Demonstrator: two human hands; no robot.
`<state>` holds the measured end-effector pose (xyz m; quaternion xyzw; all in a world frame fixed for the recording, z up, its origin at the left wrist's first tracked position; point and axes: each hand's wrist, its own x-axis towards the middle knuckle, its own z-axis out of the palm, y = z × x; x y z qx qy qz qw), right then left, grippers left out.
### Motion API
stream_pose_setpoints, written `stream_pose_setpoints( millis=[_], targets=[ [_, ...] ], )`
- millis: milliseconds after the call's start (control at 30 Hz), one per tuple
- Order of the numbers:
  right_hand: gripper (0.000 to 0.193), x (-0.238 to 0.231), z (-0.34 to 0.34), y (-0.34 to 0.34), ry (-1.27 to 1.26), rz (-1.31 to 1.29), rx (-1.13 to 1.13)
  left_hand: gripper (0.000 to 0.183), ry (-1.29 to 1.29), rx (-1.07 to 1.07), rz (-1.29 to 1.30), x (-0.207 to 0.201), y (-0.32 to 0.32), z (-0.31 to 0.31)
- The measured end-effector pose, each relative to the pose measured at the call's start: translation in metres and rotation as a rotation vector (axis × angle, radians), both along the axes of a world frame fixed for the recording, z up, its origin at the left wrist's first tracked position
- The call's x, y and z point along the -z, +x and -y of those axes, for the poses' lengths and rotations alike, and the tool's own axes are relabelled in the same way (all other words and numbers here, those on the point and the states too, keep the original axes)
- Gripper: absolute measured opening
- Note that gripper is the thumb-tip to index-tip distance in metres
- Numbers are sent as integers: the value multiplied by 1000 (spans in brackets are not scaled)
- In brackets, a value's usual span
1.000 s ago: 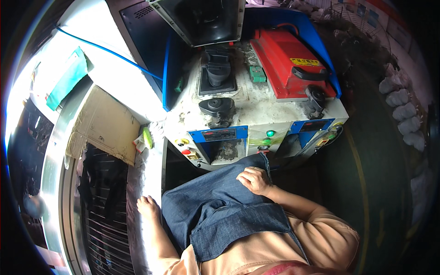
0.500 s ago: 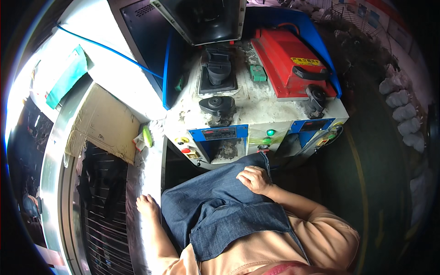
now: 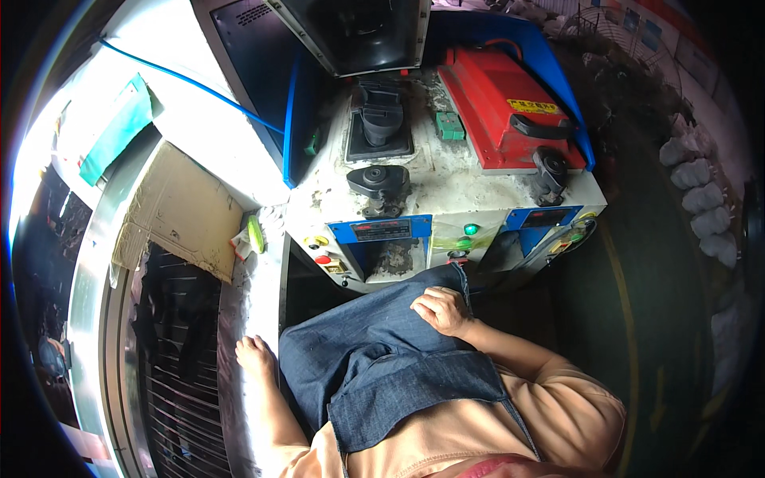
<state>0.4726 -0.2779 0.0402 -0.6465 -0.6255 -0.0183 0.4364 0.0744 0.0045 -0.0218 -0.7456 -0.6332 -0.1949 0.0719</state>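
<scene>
My left hand (image 3: 255, 355) rests on the pale ledge (image 3: 253, 303) beside my thigh, its fingers spread a little and holding nothing. On the blue denim apron (image 3: 374, 319) over my lap lies my right hand (image 3: 443, 311), fingers curled in loosely with nothing visible in them. Ahead of my knees stands a white two-station machine (image 3: 458, 195). Its left station has a black shoe-shaped fixture (image 3: 381, 119) under a raised lid with a dark window (image 3: 358, 36). A red cover (image 3: 510, 103) with a black handle (image 3: 542, 127) is down over the right station.
Black knobs (image 3: 378, 182) sit along the machine's front edge, above buttons and small blue panels. To my left, a cardboard sheet (image 3: 187, 207) leans over a conveyor with dark slats (image 3: 187, 382). A green-and-white item (image 3: 255, 235) lies on the ledge. Pale bundles (image 3: 705, 199) line the far right.
</scene>
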Motion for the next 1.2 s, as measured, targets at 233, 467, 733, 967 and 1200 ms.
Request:
stream_pose_setpoints(
  millis=[233,467,733,967,1200],
  targets=[
    [12,0,-1,0,8,4,-4,24,24,0,-3,0,0,0],
    [12,2,-1,0,16,3,4,24,5,-3,-1,0,0,0],
    [11,0,-1,-1,13,-3,4,24,6,3,11,1,-1,0],
    [11,1,-1,-1,17,0,5,25,1,-5,12,3,-2,-2],
    [12,3,-1,0,9,7,7,26,-21,-11,15,2,-1,-3]
  ],
)
